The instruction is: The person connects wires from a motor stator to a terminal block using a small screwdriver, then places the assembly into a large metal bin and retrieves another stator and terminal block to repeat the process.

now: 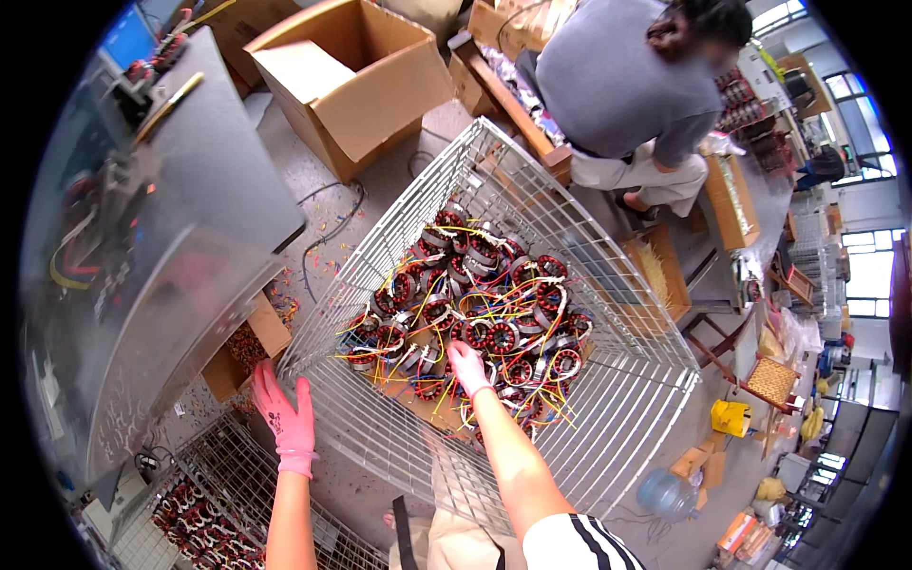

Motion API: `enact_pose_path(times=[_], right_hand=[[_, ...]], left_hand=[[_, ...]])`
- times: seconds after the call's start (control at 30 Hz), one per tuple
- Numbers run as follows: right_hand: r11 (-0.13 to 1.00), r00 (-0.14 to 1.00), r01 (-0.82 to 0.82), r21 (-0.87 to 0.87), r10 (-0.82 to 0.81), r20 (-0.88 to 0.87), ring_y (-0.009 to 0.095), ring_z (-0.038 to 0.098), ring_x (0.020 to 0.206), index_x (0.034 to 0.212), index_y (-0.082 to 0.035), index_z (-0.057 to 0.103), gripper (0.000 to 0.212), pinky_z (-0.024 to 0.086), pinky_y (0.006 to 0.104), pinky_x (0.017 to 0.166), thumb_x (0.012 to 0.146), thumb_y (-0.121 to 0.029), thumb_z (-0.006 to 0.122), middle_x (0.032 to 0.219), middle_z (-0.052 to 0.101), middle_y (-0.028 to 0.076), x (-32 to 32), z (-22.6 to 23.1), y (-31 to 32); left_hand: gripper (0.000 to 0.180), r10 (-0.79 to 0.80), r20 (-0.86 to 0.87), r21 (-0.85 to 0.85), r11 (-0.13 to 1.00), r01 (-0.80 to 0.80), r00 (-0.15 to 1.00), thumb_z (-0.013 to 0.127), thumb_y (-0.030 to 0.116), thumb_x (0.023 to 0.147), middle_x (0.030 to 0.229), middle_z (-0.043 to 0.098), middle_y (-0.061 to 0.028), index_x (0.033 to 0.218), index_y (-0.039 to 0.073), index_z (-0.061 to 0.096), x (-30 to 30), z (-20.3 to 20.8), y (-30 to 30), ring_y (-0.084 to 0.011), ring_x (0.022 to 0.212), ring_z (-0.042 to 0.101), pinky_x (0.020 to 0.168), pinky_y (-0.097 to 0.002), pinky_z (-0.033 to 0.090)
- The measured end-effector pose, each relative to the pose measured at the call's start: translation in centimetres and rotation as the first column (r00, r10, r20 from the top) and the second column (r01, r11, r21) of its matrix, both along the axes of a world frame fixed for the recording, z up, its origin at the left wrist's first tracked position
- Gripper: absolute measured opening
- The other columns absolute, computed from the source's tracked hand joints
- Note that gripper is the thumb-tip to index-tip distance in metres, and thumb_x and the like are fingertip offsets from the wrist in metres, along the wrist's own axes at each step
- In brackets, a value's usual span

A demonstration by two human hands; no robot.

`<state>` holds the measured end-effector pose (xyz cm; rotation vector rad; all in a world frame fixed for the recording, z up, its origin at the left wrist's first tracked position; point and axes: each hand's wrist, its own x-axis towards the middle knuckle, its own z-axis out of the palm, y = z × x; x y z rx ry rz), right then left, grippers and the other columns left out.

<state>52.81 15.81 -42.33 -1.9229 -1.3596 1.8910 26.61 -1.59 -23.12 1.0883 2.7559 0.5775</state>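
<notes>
A large wire basket [627, 380] holds a heap of motor stators [502, 337] with red-brown windings and loose yellow, blue, red and white leads. My right hand [466, 369], in a pale glove, reaches down into the middle of the heap. Its fingers are drawn together at a stator, and their tips are partly hidden among the wires. On the basket's left side my left hand [286, 423], in a pink glove, hangs with fingers stretched out and nothing in it. Part of a flattened cardboard sheet [418, 399] shows under the stators.
At left stands a grey machine table [218, 142] with a clear curved shield. A second wire basket [218, 475] with more wound parts is at lower left. An open cardboard box [356, 85] stands behind. A seated person [627, 85] works beyond the basket. A blue water bottle [665, 494] lies right.
</notes>
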Motion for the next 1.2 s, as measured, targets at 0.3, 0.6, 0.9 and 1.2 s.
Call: enact_pose_path(times=[0.3,0.6,0.9,1.2], right_hand=[[0.272,0.462,-0.879,0.391,0.285,0.84,0.023,0.049,0.117,0.131,-0.006,0.045,0.044,0.038,0.0383,0.098,0.088,-0.013,0.042,0.124,0.052,0.009,-4.1,-16.9,11.0],[0.222,0.125,-0.974,0.051,0.337,0.933,0.023,0.059,0.087,0.133,-0.003,0.042,0.05,0.048,0.0378,0.069,0.087,-0.02,0.051,0.097,0.058,0.007,-6.5,-16.4,11.1],[0.874,0.938,-0.335,-0.352,0.275,-0.209,0.013,0.063,0.067,0.123,0.001,0.052,0.049,0.055,0.0276,0.061,0.08,-0.02,0.059,0.09,0.065,0.006,8.8,4.7,3.2],[0.847,0.763,-0.525,0.085,0.513,-0.392,0.016,0.059,0.099,0.137,-0.001,0.032,0.066,0.05,0.0292,0.084,0.083,-0.015,0.066,0.111,0.057,0.013,-1.7,35.7,-12.5]], left_hand=[[0.069,-0.026,-0.193,-0.15,0.989,-0.003,0.981,0.061,0.023,0.089,0.144,0.031,-0.021,0.142,-0.005,0.026,1.0,-3.5,3.9,-0.0393,0.133,0.027,0.109,-0.0508,0.022],[0.07,-0.026,-0.19,-0.174,0.985,-0.007,0.981,0.061,0.021,0.088,0.144,0.029,-0.0221,0.141,-0.006,0.025,0.8,-3.4,3.7,-0.0406,0.133,0.026,0.109,-0.0519,0.022],[0.084,-0.026,-0.076,-0.094,0.995,0.019,0.997,0.071,0.035,0.078,0.143,0.031,-0.0224,0.139,-0.006,0.03,1.1,-1.7,3.4,-0.0417,0.135,0.022,0.112,-0.0527,0.021],[0.065,-0.47,0.882,0.446,0.852,-0.274,-0.025,0.051,0.046,0.095,0.135,0.049,-0.0107,0.138,-0.002,0.039,7.0,17.3,-8.4,-0.0216,0.125,0.045,0.109,-0.0364,0.031]])
